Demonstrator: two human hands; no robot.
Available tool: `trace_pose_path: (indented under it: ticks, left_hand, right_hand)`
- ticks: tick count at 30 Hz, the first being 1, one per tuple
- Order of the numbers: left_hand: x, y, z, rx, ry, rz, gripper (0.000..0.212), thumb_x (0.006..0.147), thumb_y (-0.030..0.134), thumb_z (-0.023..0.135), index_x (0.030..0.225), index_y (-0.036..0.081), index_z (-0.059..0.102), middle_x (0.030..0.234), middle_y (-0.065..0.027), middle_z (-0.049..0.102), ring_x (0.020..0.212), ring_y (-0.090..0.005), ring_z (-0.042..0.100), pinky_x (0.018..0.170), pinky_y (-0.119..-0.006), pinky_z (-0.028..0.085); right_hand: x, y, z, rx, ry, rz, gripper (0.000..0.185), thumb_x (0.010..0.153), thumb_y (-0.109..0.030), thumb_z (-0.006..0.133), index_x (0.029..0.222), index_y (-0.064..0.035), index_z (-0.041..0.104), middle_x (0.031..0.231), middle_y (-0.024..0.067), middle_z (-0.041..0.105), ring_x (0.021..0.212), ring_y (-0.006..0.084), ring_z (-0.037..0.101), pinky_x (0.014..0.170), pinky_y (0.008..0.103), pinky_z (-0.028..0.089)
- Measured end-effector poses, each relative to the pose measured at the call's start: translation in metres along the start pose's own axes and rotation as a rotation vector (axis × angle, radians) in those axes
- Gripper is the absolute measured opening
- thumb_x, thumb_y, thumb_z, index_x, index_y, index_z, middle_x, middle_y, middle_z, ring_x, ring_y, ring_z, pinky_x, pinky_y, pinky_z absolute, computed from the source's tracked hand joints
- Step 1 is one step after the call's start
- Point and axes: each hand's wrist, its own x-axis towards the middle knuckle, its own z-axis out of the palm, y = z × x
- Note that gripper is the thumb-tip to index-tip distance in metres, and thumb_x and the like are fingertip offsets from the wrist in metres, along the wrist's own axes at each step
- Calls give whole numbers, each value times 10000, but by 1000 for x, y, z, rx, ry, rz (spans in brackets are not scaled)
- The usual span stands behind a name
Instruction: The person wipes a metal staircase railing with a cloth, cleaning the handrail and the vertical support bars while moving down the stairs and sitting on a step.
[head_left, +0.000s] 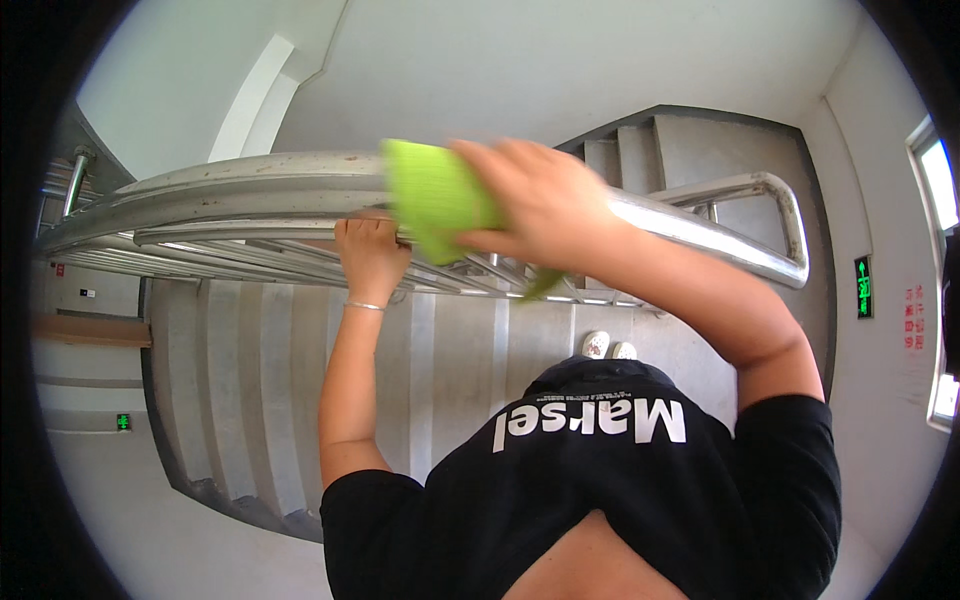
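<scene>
A bright green cloth (435, 195) lies over the thick metal handrail (292, 169) of a stair railing, blurred by motion. My right hand (536, 199) holds it from above, with part of the cloth hanging down below the palm. To the left and a little lower, my left hand (371, 247) is curled around a thinner metal rail (262, 229) under the handrail; a thin bracelet (365, 306) circles that wrist. The part of the handrail beneath the cloth and the right hand is hidden.
Concrete steps (277, 360) run on the left, below the railing. My feet, in white clogs (596, 344), stand at the right of them. Beyond the railing are more steps (637, 157) and a landing. The handrail bends back in a loop (795, 225) at the right, near a wall with a lit green exit sign (864, 287).
</scene>
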Motion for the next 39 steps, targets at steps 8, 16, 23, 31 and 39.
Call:
trace_pose_path:
  ticks: [8, 16, 23, 31, 39]
  left_hand:
    - [19, 15, -11, 230, -73, -5, 90, 588, 152, 611, 537, 80, 597, 587, -109, 578, 630, -288, 542, 684, -379, 347]
    - [15, 15, -14, 250, -98, -12, 132, 653, 186, 566, 691, 141, 684, 691, -82, 638, 677, -292, 579, 680, -373, 364]
    - [13, 10, -11, 191, -33, 6, 133, 586, 134, 609, 705, 139, 670, 723, -58, 639, 744, -273, 574, 731, -383, 366]
    - [18, 13, -15, 245, -77, 28, 134, 636, 191, 606, 750, 150, 663, 746, -47, 649, 767, -272, 579, 734, -384, 360]
    - [17, 13, -15, 277, -104, -9, 166, 643, 185, 592, 760, 203, 708, 773, -55, 663, 781, -270, 595, 741, -370, 377]
  right_hand:
    - [-252, 147, -73, -319, 23, 389, 798, 733, -665, 497, 1240, -51, 445, 1148, 179, 518, 1074, 352, 490, 941, 444, 355]
    - [-224, 102, -41, -324, 227, 422, 702, 602, -117, 739, 1246, -69, 465, 1229, 160, 461, 1161, 338, 426, 983, 433, 338]
    - [-111, 12, 23, -104, 388, -216, 421, 685, -146, 632, 1104, -108, 607, 1182, 107, 538, 1148, 255, 481, 898, 361, 401]
    - [-68, 13, 136, -54, 224, 58, 488, 702, -150, 578, 1185, -109, 525, 917, 65, 586, 825, 230, 583, 731, 372, 452]
    - [-234, 132, 67, -137, -391, 745, 237, 717, -231, 661, 886, -69, 626, 825, 149, 636, 815, 343, 608, 791, 453, 442]
